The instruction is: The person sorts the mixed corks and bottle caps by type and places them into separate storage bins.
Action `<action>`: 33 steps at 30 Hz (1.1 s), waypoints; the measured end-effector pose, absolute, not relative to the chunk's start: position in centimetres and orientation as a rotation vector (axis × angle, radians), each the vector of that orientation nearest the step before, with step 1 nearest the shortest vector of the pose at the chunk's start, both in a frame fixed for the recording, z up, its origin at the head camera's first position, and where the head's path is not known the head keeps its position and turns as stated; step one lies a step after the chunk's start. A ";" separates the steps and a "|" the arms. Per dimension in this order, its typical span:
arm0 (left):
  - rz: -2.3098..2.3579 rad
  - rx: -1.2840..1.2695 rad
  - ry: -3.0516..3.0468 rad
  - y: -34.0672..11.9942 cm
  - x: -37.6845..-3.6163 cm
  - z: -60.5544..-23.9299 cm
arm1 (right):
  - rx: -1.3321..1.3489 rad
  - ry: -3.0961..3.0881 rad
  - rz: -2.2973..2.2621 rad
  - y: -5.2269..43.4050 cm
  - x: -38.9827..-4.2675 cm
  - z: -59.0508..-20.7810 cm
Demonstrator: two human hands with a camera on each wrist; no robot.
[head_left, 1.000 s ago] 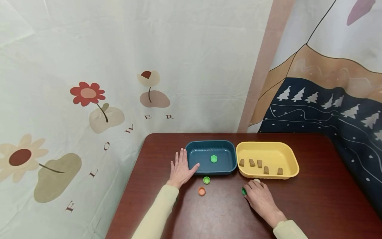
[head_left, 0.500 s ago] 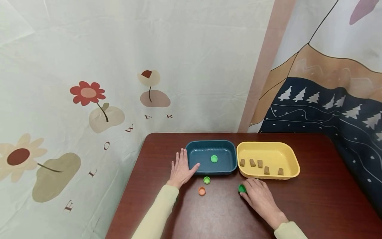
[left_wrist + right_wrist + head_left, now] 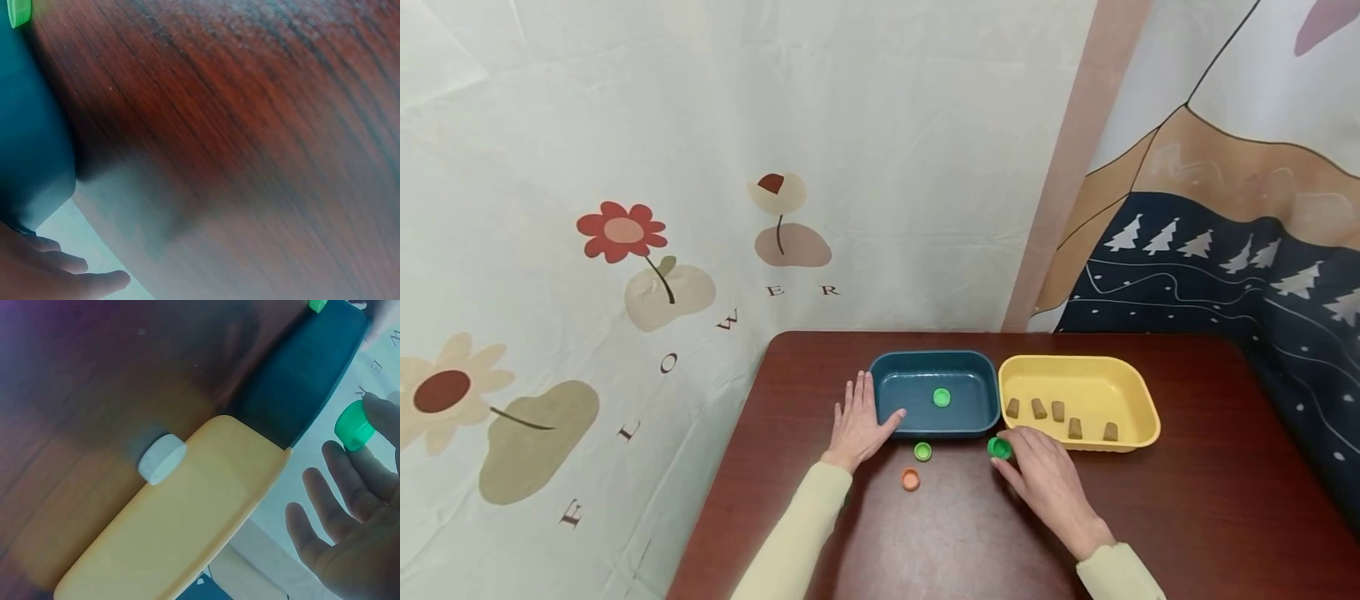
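My right hand point(image 3: 1048, 483) pinches a green bottle cap point(image 3: 354, 427) between thumb and fingers, in front of where the two trays meet. The cap is held up, its hollow side showing in the head view. Fingers spread, my left hand point(image 3: 856, 432) rests at the left end of the blue tray point(image 3: 895, 387), thumb over its near rim. Inside that tray lies one light green cap point(image 3: 942, 397). Another light green cap point(image 3: 922, 452) and an orange cap point(image 3: 911, 478) lie on the table in front. In the right wrist view a white cap point(image 3: 164, 459) stands beside the yellow tray.
The yellow tray point(image 3: 1086, 379) sits against the blue tray's right end and holds several brown cork-like pieces point(image 3: 1057, 411). Behind the dark red-brown table point(image 3: 1210, 467) hangs a printed cloth point(image 3: 910, 208).
My right hand has picked the green cap up from the table and carried it forward and slightly left, toward the blue tray. My left hand keeps its place.
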State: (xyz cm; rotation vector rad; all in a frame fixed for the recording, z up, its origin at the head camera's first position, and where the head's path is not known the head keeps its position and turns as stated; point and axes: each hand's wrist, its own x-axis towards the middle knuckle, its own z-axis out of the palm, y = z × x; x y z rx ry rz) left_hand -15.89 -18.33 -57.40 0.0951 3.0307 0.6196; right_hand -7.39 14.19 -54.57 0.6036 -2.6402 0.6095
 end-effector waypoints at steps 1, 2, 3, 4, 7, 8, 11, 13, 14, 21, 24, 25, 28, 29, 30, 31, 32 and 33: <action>0.625 0.098 3.033 -18.3 -15.9 -57.4 | 0.597 -2.638 0.617 14.0 -7.6 -54.5; 0.626 0.100 3.034 -18.4 -15.9 -57.4 | 0.593 -2.636 0.622 13.9 -7.8 -54.4; 0.628 0.102 3.035 -18.4 -15.9 -57.4 | 0.587 -2.632 0.627 13.7 -7.9 -54.3; 0.629 0.104 3.036 -18.4 -15.9 -57.3 | 0.580 -2.630 0.634 13.5 -8.1 -54.2; 0.634 0.106 3.037 -18.4 -15.8 -57.2 | 0.568 -2.624 0.647 13.0 -8.8 -54.0; 0.632 0.104 3.037 -18.4 -15.7 -57.2 | 0.565 -2.622 0.655 12.8 -9.0 -53.9; 0.650 0.103 3.037 -18.4 -15.7 -57.2 | 0.564 -2.616 0.683 12.1 -9.8 -53.7; 0.661 0.105 3.037 -18.4 -15.7 -57.3 | 0.567 -2.613 0.698 11.7 -10.2 -53.5; 0.666 0.106 3.037 -18.4 -15.7 -57.3 | 0.569 -2.613 0.704 11.5 -10.5 -53.4; 0.677 0.101 3.027 -18.4 -15.6 -57.4 | 0.565 -2.634 0.700 10.2 -12.0 -53.3; 0.666 0.098 3.025 -18.3 -15.5 -57.2 | 0.572 -2.641 0.676 9.7 -12.6 -53.2; 0.665 0.098 3.027 -18.3 -15.5 -57.2 | 0.577 -2.643 0.662 9.6 -12.9 -53.2; 0.671 0.100 3.032 -18.3 -15.5 -57.0 | 0.597 -2.657 0.612 9.2 -13.7 -53.2; 0.672 0.101 3.032 -18.3 -15.5 -57.0 | 0.605 -2.664 0.593 9.0 -13.9 -53.2; 0.668 0.101 3.033 -18.3 -15.5 -57.0 | 0.613 -2.670 0.577 8.9 -14.2 -53.1; 0.667 0.101 3.033 -18.3 -15.5 -57.0 | 0.622 -2.676 0.564 8.8 -14.4 -53.1; 0.664 0.101 3.032 -18.3 -15.5 -57.0 | 0.631 -2.684 0.546 8.7 -14.6 -53.1; 0.661 0.100 3.031 -18.3 -15.5 -57.1 | 0.640 -2.691 0.534 8.5 -14.9 -53.1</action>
